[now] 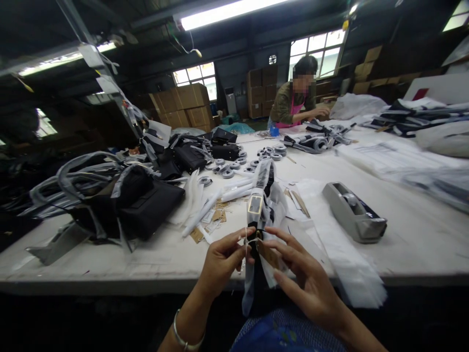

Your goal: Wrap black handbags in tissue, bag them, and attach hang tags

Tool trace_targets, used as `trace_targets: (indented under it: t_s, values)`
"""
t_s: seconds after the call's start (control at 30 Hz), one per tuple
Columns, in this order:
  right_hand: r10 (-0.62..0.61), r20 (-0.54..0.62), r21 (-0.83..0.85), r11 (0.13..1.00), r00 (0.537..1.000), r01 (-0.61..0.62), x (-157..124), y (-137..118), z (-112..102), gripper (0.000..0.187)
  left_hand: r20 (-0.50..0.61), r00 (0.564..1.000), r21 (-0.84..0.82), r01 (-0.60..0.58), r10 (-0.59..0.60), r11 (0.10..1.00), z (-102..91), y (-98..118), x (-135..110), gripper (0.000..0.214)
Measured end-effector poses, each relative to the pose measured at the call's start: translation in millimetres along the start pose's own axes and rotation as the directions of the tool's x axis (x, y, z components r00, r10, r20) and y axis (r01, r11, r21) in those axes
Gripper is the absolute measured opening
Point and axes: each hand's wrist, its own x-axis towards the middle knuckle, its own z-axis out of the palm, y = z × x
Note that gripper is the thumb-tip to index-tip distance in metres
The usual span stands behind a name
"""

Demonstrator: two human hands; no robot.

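In front of me at the table edge stands a black bag (271, 182) seen end-on, its strap wrapped in clear and white plastic around a gold buckle (255, 204). My left hand (225, 254) pinches a thin white string (246, 239) beside the bag's near end. On the other side, my right hand (306, 274) has its fingers curved around a brown hang tag (269, 254) tied to that string, thumb at the tag's lower edge. A pale wrapped strap end (248, 293) hangs down below the hands. The fingertips partly hide the string's loop.
At left lies a black handbag (150, 205) with wrapped handles. Loose brown tags (220, 215) and rolled straps (227, 173) are scattered beyond. A grey tape dispenser (353, 212) sits at right by plastic sleeves (340, 249). Across the table, a person (295, 98) in a pink apron works.
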Motion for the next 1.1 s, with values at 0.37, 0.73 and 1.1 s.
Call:
trace_targets:
  t_s: [0.37,0.73,1.1]
  values:
    - [-0.263,0.130,-0.197,0.938,0.956,0.285,30,14,0,0.044,-0.013,0.999,-0.061,-0.045,0.044,0.997,5.0,-2,-7,0.043]
    - [-0.208,-0.105,-0.222,0.958,0.973,0.181,52,13,-1,0.004,-0.189,0.982,-0.007,0.010,-0.011,1.000,-6.4,-16,-2,0.038]
    - [-0.329,-0.138,-0.452,0.860,0.934,0.236,52,-4,15,0.010,-0.179,0.972,0.170,-0.120,0.150,0.978,0.6,-4,-8,0.029]
